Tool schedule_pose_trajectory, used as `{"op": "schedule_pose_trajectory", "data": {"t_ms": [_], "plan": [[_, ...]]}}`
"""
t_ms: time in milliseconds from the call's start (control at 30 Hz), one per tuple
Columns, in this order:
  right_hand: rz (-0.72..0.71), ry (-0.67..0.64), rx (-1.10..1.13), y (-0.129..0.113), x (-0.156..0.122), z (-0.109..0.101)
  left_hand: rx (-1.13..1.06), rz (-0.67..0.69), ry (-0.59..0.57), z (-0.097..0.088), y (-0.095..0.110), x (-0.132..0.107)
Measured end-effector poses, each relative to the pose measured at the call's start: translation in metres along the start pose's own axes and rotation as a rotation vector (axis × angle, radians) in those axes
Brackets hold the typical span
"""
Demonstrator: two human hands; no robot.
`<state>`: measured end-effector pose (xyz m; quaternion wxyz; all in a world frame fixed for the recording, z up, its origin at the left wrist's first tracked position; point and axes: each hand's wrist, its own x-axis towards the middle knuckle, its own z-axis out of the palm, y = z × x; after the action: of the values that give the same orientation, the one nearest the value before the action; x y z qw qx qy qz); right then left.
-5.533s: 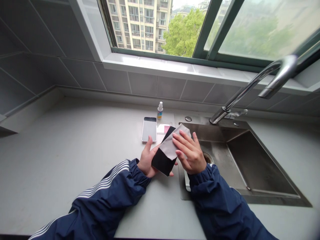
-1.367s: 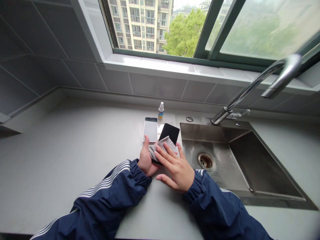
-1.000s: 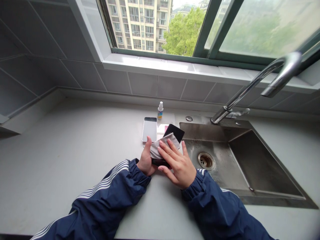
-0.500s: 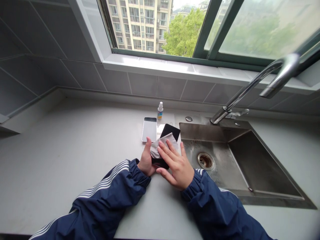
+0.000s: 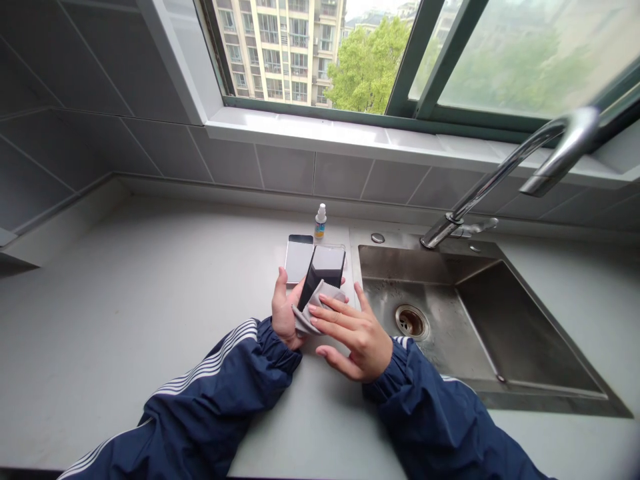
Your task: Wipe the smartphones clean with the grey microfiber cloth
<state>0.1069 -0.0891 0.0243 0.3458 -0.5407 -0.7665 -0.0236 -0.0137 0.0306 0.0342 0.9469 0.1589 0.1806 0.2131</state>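
My left hand grips a black phone from below and tilts it up, so its glossy screen reflects the light. My right hand presses a grey cleaning cloth against the phone's lower end with its fingers together. Both hands hover over the grey counter just left of the sink. A second phone with a pale screen lies flat behind them.
A small spray bottle stands by the back wall behind the phones. The steel sink with its drain lies to the right, under a long chrome tap. A window sill runs along the back.
My left hand has tipped the black phone upright from lying nearly flat. The cloth under my right hand has slid down from the phone's middle to its lower end.
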Motion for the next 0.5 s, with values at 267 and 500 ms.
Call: {"op": "schedule_pose_trajectory", "data": {"t_ms": [267, 500], "plan": [[0.135, 0.017, -0.212, 0.022, -0.003, -0.014, 0.024, -0.040, -0.034, -0.006, -0.004, 0.000], [0.151, 0.036, -0.191, 0.026, -0.005, -0.011, 0.025, -0.052, -0.060, -0.006, -0.004, 0.000]]}}
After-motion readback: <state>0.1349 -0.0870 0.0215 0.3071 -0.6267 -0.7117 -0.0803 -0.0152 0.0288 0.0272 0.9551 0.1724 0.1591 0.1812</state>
